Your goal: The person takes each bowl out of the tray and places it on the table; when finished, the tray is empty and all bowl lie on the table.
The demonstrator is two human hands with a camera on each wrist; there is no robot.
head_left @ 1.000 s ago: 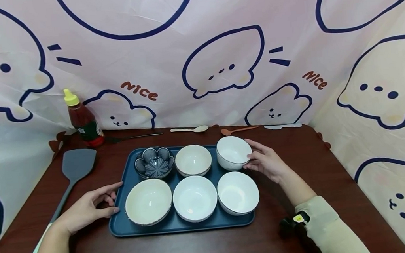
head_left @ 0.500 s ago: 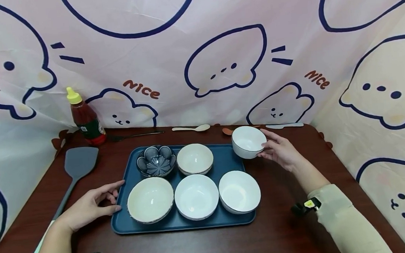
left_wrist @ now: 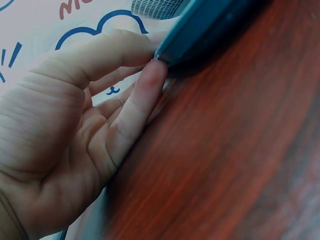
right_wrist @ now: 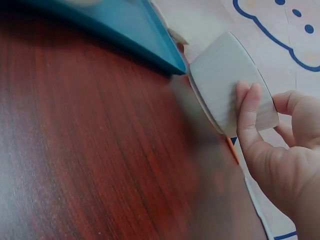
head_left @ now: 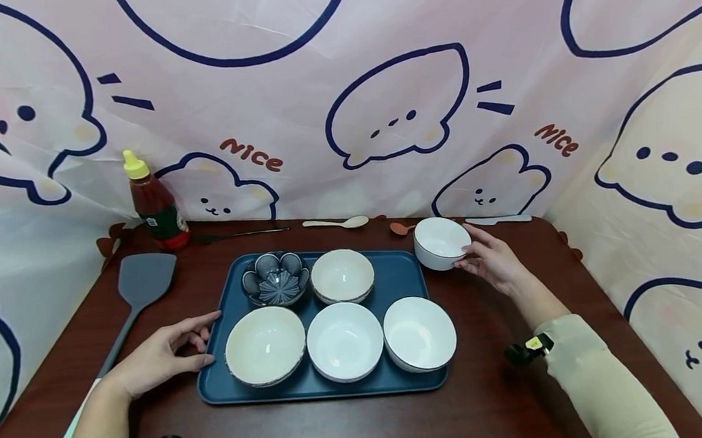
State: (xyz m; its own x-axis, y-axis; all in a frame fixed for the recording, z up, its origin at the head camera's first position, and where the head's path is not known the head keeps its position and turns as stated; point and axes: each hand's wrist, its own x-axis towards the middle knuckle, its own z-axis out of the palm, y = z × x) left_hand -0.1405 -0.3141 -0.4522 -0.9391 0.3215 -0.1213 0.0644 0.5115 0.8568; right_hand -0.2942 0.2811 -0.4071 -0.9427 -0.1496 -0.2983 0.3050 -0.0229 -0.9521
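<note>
My right hand [head_left: 492,261] grips a small white bowl [head_left: 441,241] by its right side, just off the tray's back right corner. In the right wrist view, the fingers [right_wrist: 247,112] bend against the pale outer wall of the bowl [right_wrist: 220,75]. My left hand [head_left: 158,358] rests at the left edge of the blue tray [head_left: 395,384], index finger and thumb spread along the rim. On the tray stand a dark flower-shaped bowl [head_left: 277,280], a cream bowl [head_left: 343,274], a larger cream bowl [head_left: 265,346] and two white bowls [head_left: 345,342].
Along the back lie a cream spoon [head_left: 351,223], an orange spoon [head_left: 400,229], a light knife [head_left: 500,220] and a dark utensil [head_left: 247,233]. A red sauce bottle [head_left: 162,217] stands back left. A grey spatula [head_left: 145,280] lies left of the tray.
My right hand has moved the small white bowl from the tray's back right spot rightward and back, past the tray's corner. My left hand has stayed at the tray's left edge.
</note>
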